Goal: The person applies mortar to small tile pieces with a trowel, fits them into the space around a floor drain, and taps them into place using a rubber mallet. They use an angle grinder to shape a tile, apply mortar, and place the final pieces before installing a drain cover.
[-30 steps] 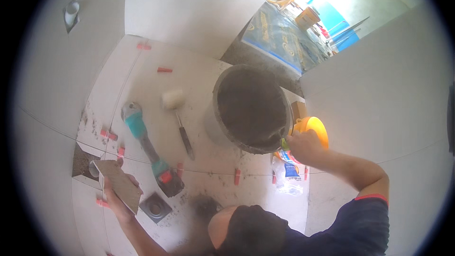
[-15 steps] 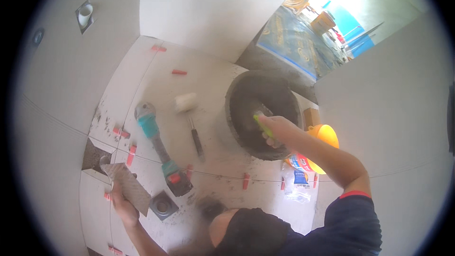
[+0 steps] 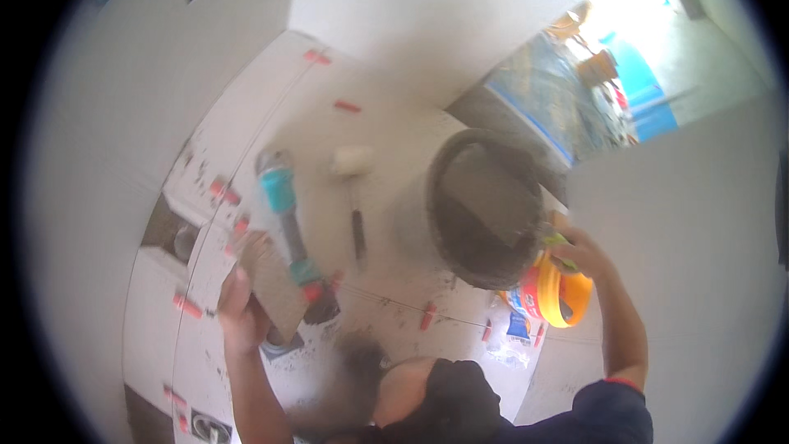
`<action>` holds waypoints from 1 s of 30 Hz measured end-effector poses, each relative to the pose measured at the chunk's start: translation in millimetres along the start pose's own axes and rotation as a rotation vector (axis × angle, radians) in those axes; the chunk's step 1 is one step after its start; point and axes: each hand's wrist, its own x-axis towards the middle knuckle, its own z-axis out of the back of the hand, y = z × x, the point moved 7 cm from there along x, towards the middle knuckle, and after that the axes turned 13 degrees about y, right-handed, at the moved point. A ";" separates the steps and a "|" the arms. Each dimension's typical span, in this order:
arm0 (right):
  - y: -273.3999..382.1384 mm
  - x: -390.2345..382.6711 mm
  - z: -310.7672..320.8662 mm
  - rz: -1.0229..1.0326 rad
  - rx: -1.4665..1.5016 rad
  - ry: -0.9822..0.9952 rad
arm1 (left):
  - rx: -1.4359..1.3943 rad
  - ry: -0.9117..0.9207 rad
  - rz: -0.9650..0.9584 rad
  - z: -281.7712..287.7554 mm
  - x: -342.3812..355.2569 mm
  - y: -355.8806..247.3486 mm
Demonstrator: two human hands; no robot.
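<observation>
My left hand (image 3: 245, 312) grips a rectangular tile piece (image 3: 278, 288), held tilted and blurred. My right hand (image 3: 583, 255) is closed on a green-handled trowel (image 3: 561, 241) at the right side of a large bucket (image 3: 485, 278) of grey mortar (image 3: 477, 197); its blade is unclear. An open yellow container (image 3: 574, 304) with a red label sits just below that hand, beside the bucket. A teal cordless angle grinder (image 3: 279, 189) lies between my left hand and the bucket, with a white-headed mallet (image 3: 352, 160) beside it.
Red levelling wedges (image 3: 427, 316) dot the tiled floor (image 3: 394, 296). Tiled walls (image 3: 123, 115) close in on both sides. A cut opening (image 3: 168, 226) sits at left, a floor drain (image 3: 283, 345) below my left hand. A doorway at upper right shows plastic sheeting (image 3: 534, 90) and boxes (image 3: 597, 70).
My right hand moved from over the mortar out to the bucket's right side. My left hand and tile piece shifted right and up in the picture; the view has shifted too.
</observation>
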 end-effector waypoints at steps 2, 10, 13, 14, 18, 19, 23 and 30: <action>-13.7 -21.4 -9.1 0.157 0.312 0.008 | -0.074 -0.086 0.107 8.3 -4.5 22.4; 44.4 8.2 -162.7 0.458 0.277 0.149 | -0.150 -0.162 0.090 5.9 -1.2 -1.9; 68.0 37.8 -199.1 0.633 -0.171 0.136 | -0.109 -0.241 0.180 11.1 -13.4 -11.0; 85.5 40.7 -214.6 0.734 -0.311 0.073 | -0.094 -0.237 0.184 14.6 -15.7 -9.7; 94.3 55.5 -239.5 0.987 -0.627 -0.075 | -0.089 -0.271 0.225 28.3 -25.0 -5.1; 92.4 57.3 -243.6 1.068 -0.679 -0.118 | -0.127 -0.274 0.209 27.7 -23.1 -3.4; 78.6 69.1 -263.9 1.024 -0.874 -0.230 | -0.323 -0.261 0.086 31.1 -19.8 4.2; 49.5 69.7 -259.7 0.889 -0.929 -0.258 | -0.459 -0.248 -0.004 47.1 -29.7 -10.6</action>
